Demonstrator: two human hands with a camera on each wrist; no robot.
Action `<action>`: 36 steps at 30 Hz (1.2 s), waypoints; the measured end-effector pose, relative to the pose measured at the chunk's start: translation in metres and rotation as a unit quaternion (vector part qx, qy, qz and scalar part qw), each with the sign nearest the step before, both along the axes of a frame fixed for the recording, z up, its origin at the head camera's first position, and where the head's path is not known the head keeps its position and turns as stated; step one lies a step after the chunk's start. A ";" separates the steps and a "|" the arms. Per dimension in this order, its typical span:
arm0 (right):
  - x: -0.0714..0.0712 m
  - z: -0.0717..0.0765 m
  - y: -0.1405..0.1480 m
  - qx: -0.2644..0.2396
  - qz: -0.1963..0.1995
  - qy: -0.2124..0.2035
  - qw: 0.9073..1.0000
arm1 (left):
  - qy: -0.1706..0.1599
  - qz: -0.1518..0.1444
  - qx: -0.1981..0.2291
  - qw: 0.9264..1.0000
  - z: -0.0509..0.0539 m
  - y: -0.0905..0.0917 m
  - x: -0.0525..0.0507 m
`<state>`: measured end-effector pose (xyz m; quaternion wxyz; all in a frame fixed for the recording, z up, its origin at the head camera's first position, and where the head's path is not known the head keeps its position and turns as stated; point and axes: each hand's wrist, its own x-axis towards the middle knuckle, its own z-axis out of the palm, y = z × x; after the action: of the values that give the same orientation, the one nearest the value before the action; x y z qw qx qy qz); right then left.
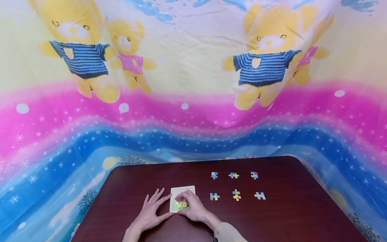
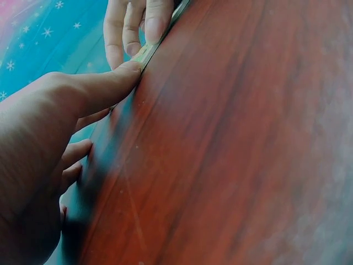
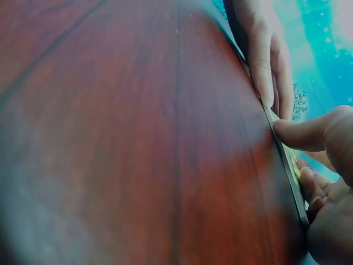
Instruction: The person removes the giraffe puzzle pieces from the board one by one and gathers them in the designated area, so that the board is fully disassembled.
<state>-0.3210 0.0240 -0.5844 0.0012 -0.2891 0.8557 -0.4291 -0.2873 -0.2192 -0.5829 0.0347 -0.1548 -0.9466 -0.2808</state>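
A small white jigsaw tray [image 1: 183, 189] lies on the dark table, with joined green and yellow puzzle pieces [image 1: 178, 205] along its lower part. My left hand [image 1: 151, 211] lies at the tray's left side, fingers spread and fairly straight, the thumb touching its lower edge. Over the tray, my right hand [image 1: 195, 207] curls its fingers and thumb about a puzzle piece at the lower right, mostly hidden under the hand. In the left wrist view the left thumb [image 2: 118, 83] meets the tray edge; the right wrist view shows the right thumb [image 3: 303, 132] on the near edge.
Loose jigsaw pieces lie in two rows to the right of the tray, among them a blue one [image 1: 214, 175] and a yellow one [image 1: 237, 195]. The brown table [image 1: 281, 208] has rounded far corners. A bear-print cloth [image 1: 193, 117] hangs behind it.
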 end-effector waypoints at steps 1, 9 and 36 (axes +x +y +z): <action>0.000 -0.001 0.000 -0.003 0.000 0.005 1.000 | 0.002 0.001 0.001 1.000 0.000 0.000 0.000; 0.002 -0.005 -0.004 -0.033 -0.010 0.006 0.999 | 0.006 0.004 0.001 1.000 0.001 -0.001 0.001; 0.004 -0.011 -0.003 -0.085 -0.021 0.031 0.996 | 0.012 0.005 0.005 1.000 0.000 0.002 0.001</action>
<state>-0.3168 0.0210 -0.5956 -0.0592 -0.2837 0.8215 -0.4911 -0.2864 -0.2176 -0.5831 0.0485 -0.1538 -0.9453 -0.2836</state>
